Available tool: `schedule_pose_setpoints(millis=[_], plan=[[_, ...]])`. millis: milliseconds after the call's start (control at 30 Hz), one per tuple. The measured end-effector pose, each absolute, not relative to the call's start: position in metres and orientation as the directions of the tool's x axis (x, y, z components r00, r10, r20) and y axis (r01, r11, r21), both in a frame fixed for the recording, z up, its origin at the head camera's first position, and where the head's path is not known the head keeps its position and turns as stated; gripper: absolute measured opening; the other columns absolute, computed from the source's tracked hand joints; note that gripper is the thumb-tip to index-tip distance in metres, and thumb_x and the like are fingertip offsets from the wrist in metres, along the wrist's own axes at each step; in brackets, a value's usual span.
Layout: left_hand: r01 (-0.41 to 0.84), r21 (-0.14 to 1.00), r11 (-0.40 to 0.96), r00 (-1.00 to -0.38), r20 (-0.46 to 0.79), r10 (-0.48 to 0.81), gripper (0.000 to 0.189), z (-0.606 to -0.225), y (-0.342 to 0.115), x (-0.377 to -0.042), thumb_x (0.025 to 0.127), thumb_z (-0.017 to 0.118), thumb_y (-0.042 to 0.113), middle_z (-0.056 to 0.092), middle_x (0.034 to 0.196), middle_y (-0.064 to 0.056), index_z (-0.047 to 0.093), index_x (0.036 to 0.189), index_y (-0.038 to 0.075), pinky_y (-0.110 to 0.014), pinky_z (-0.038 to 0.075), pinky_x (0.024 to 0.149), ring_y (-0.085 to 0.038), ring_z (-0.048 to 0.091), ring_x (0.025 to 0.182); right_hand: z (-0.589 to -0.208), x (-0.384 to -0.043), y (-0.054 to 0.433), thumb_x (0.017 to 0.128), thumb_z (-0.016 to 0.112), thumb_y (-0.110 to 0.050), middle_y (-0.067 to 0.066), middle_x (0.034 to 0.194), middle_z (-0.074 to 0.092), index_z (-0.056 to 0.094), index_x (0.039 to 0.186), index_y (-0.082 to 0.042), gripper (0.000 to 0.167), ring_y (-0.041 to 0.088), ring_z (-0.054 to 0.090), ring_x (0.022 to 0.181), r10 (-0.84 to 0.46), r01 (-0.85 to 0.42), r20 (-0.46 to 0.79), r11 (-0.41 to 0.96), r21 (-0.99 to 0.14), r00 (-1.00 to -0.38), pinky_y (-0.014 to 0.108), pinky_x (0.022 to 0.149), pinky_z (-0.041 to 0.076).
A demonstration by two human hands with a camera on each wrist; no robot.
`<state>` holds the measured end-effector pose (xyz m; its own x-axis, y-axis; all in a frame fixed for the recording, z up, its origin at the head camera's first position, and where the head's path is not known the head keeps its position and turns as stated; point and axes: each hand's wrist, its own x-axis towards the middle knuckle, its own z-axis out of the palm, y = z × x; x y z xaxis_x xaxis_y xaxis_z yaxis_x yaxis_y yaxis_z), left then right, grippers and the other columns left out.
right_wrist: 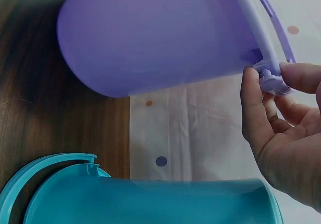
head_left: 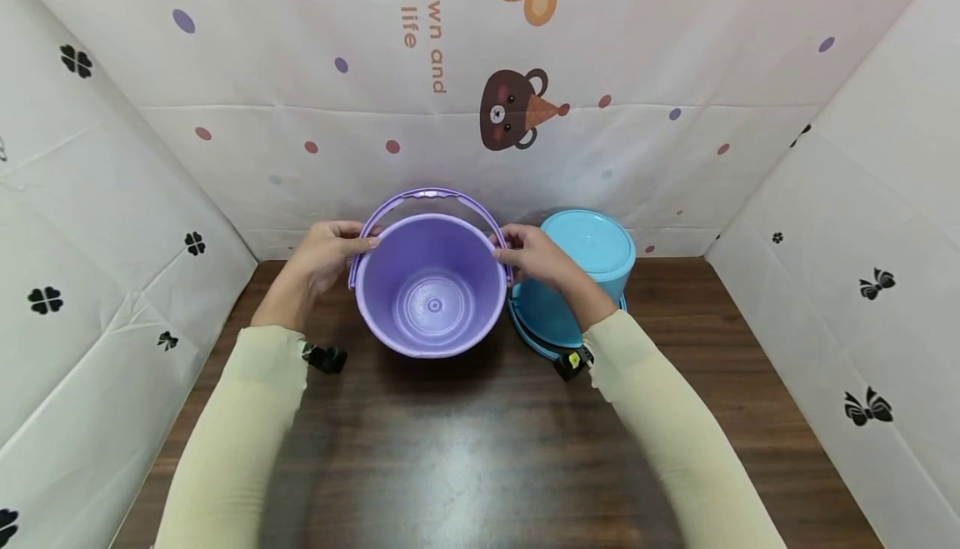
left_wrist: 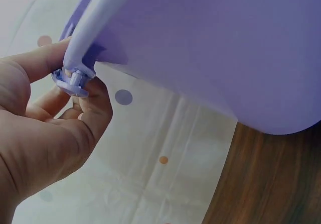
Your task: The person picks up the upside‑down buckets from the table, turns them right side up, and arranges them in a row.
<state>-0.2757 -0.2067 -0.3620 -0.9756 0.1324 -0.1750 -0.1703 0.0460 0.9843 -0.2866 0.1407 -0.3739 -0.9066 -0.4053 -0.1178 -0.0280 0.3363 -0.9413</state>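
Observation:
A purple bucket [head_left: 433,328] is tilted so that its inside faces the head camera. Its purple handle [head_left: 433,193] stands up behind the rim. With thumb and fingers, my left hand [head_left: 318,253] pinches the rim at the left handle joint. My right hand [head_left: 538,257] pinches the rim at the opposite joint. Both wrist views show the bucket's smooth outer wall [left_wrist: 200,43] and fingertips around the handle's hinge. A blue bucket [head_left: 588,241] stands upside down on the table, partly hidden behind my right forearm.
The blue bucket's handle [right_wrist: 50,159] lies low around its rim on the dark wooden table [head_left: 435,449]. A printed white sheet [head_left: 645,149] rises behind the table, with more white sheets on both sides.

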Motion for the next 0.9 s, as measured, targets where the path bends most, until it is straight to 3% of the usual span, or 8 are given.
schedule_pose_setpoints(millis=[33,133,400,633,900], plan=[[-0.185,0.982,0.042,-0.972,-0.189,0.138,0.015,-0.362,-0.207,-0.277,0.095,0.072,0.003,0.073,0.087,0.002,0.078,0.091,0.017,-0.024,0.058,0.064,-0.009,0.068,0.072,-0.373,-0.288,0.140,0.104,0.060,-0.012,0.012,0.098,0.059,0.062,0.126,0.001,0.026,0.020,0.065,0.074,-0.403,-0.021,-0.126,0.342,-0.940,-0.906,0.036,0.063,0.062],[-0.225,0.974,0.022,-0.960,-0.226,0.164,0.018,-0.362,-0.208,-0.280,0.096,0.070,0.003,0.074,0.084,0.001,0.078,0.088,0.016,-0.024,0.057,0.062,-0.009,0.067,0.070,-0.372,-0.292,0.139,0.104,0.060,-0.013,0.011,0.098,0.058,0.062,0.127,0.000,0.027,0.019,0.065,0.074,-0.392,-0.004,-0.149,0.362,-0.932,-0.908,0.036,0.064,0.062],[-0.289,0.957,-0.009,-0.943,-0.283,0.174,0.019,-0.365,-0.209,-0.289,0.096,0.070,0.002,0.075,0.083,0.002,0.079,0.086,0.015,-0.022,0.054,0.058,-0.006,0.060,0.063,-0.368,-0.301,0.135,0.104,0.060,-0.015,0.014,0.104,0.062,0.063,0.130,-0.001,0.030,0.019,0.067,0.079,-0.356,0.059,-0.215,0.400,-0.915,-0.909,0.031,0.064,0.061],[-0.314,0.949,-0.026,-0.937,-0.306,0.168,0.020,-0.367,-0.210,-0.295,0.097,0.068,0.002,0.074,0.080,0.003,0.078,0.085,0.014,-0.019,0.051,0.052,-0.003,0.054,0.056,-0.366,-0.308,0.130,0.103,0.059,-0.013,0.009,0.095,0.061,0.062,0.126,0.003,0.028,0.015,0.062,0.071,-0.334,0.130,-0.262,0.369,-0.920,-0.905,0.027,0.061,0.058],[-0.359,0.933,-0.024,-0.924,-0.351,0.153,0.020,-0.372,-0.211,-0.306,0.098,0.068,0.005,0.071,0.074,0.003,0.078,0.086,0.016,-0.022,0.053,0.054,-0.006,0.059,0.059,-0.370,-0.314,0.125,0.102,0.060,-0.013,0.007,0.090,0.062,0.063,0.124,0.003,0.028,0.012,0.062,0.066,-0.299,0.163,-0.279,0.360,-0.919,-0.913,0.025,0.058,0.058]])
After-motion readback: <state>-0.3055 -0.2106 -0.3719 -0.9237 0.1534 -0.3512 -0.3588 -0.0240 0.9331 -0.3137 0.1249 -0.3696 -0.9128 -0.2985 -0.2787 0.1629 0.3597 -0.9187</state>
